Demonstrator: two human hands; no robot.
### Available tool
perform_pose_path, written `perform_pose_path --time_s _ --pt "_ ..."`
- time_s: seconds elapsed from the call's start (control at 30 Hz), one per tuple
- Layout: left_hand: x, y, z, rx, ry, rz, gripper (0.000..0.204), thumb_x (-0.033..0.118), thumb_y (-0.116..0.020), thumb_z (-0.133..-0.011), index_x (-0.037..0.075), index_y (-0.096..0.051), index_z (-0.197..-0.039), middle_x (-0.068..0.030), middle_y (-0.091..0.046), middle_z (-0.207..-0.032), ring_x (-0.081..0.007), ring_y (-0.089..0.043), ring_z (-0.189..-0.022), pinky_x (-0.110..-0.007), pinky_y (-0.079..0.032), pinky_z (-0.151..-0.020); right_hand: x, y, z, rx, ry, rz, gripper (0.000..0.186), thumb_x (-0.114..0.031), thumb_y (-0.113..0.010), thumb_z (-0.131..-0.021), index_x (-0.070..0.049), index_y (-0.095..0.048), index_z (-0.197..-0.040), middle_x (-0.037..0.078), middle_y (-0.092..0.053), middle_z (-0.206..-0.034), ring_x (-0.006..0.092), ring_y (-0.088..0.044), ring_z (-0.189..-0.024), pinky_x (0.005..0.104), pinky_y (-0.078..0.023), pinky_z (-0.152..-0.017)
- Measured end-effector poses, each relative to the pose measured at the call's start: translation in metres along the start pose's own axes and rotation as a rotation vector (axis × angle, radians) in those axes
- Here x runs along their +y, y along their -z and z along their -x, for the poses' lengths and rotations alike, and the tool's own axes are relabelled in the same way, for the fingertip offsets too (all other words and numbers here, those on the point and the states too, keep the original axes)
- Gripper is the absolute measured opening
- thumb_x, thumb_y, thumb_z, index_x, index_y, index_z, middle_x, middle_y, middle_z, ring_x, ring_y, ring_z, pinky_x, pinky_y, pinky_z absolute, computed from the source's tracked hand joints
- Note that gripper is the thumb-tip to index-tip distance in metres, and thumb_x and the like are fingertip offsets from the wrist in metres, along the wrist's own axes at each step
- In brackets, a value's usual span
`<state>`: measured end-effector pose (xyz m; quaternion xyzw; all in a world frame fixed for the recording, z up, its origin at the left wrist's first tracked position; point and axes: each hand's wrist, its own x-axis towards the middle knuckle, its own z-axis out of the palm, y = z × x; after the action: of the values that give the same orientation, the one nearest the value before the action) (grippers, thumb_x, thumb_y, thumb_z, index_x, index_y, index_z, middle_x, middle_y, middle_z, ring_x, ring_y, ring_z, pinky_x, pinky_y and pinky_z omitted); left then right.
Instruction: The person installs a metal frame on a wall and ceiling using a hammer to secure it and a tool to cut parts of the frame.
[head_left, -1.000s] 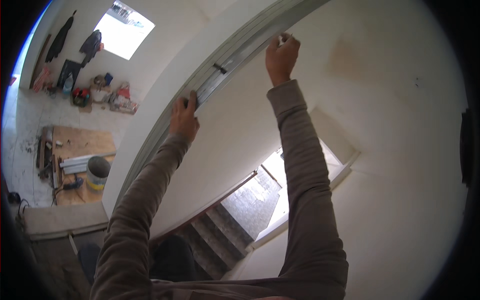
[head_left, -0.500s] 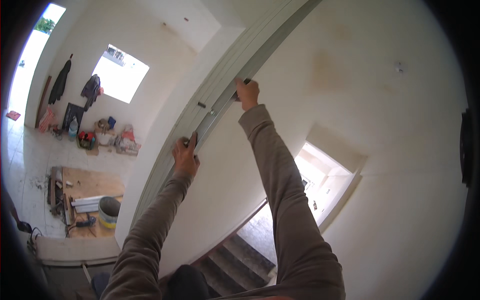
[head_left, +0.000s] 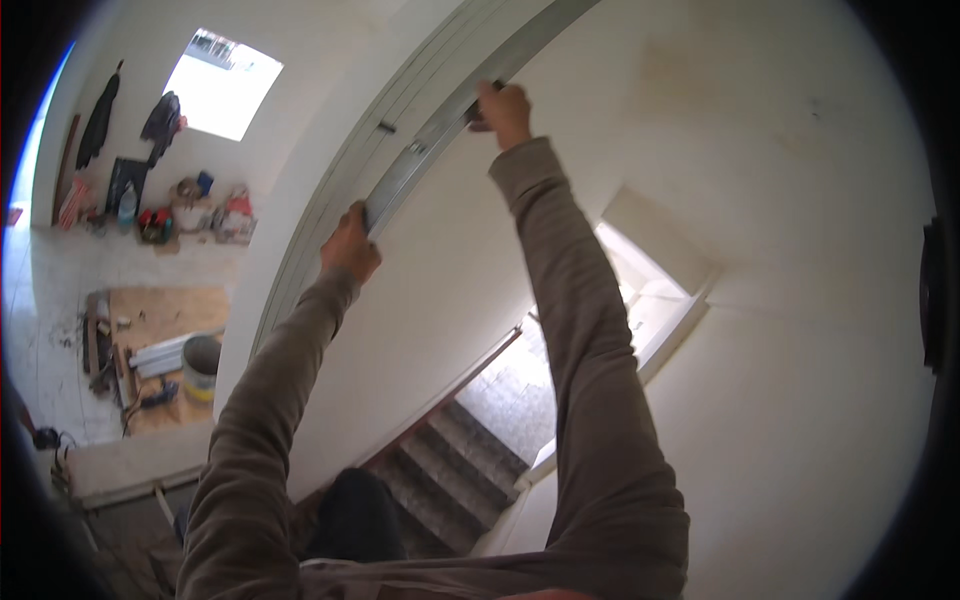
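Observation:
A long silver spirit level (head_left: 398, 178) with a small vial window in its middle lies slanted along the pale grooved frame (head_left: 318, 215) of an opening. My left hand (head_left: 350, 245) is closed on its lower end, one finger stretched up its side. Higher up, my right hand (head_left: 507, 113) grips the dark upper end with bent fingers. A small dark fitting (head_left: 387, 127) sits on the frame just left of the level. The level's face against the frame is hidden.
Stairs (head_left: 445, 460) go down below my arms, beside my knee (head_left: 355, 510). Through the opening at left, a bucket (head_left: 201, 365), a corded power tool (head_left: 155, 397) and white strips (head_left: 165, 354) lie on a wooden board (head_left: 170, 305). Clothes (head_left: 98, 118) hang on the far wall.
The view has shifted, so the frame, level and hands appear higher in the picture. More of the level's silver face shows between my hands. Both hands keep hold of it.

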<state>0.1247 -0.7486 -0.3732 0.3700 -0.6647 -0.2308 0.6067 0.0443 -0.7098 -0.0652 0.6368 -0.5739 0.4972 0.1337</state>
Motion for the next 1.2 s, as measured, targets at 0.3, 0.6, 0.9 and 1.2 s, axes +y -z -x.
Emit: perform_pose_path --time_s 0.3,0.6,0.9,1.2 --pt "-0.004 -0.016 0.003 0.048 0.000 -0.031 0.072 0.007 -0.066 -0.080 0.012 -0.035 -0.145 -0.0178 -0.059 -0.131 -0.0379 -0.063 -0.115 -0.049 -0.052 -0.093 -0.001 0.008 0.006 -0.002 -0.041 -0.037 0.043 -0.022 -0.067 -0.088 0.018 -0.058 -0.098 0.025 -0.067 -0.089 0.0304 -0.073 -0.071 0.0407 -0.063 -0.053" --pt "-0.033 -0.022 -0.010 0.091 0.078 -0.026 0.062 0.014 -0.065 -0.081 0.016 -0.041 -0.138 -0.0161 -0.060 -0.130 -0.0399 -0.064 -0.108 -0.051 -0.054 -0.087 -0.024 0.042 0.025 -0.141 0.247 0.237 0.031 -0.018 -0.063 -0.092 0.010 -0.065 -0.106 0.017 -0.069 -0.086 0.0260 -0.071 -0.072 0.0344 -0.057 -0.071" --pt "-0.020 -0.021 -0.004 0.132 0.019 0.032 0.056 0.014 -0.069 -0.081 0.017 -0.045 -0.132 -0.0121 -0.063 -0.122 -0.0382 -0.067 -0.104 -0.051 -0.056 -0.084 -0.023 -0.019 0.041 -0.541 0.492 0.536 0.030 -0.026 -0.066 -0.091 0.002 -0.069 -0.102 0.010 -0.070 -0.078 0.0172 -0.068 -0.069 0.0346 -0.053 -0.069" --pt "-0.020 -0.020 0.001 0.140 -0.030 0.049 0.055 0.013 -0.069 -0.081 0.016 -0.046 -0.130 -0.0128 -0.064 -0.118 -0.0378 -0.068 -0.100 -0.051 -0.056 -0.082 -0.010 -0.031 0.024 -0.724 0.543 0.723 0.017 -0.017 -0.063 -0.092 -0.002 -0.069 -0.099 0.010 -0.072 -0.084 0.0192 -0.066 -0.074 0.0347 -0.052 -0.071"
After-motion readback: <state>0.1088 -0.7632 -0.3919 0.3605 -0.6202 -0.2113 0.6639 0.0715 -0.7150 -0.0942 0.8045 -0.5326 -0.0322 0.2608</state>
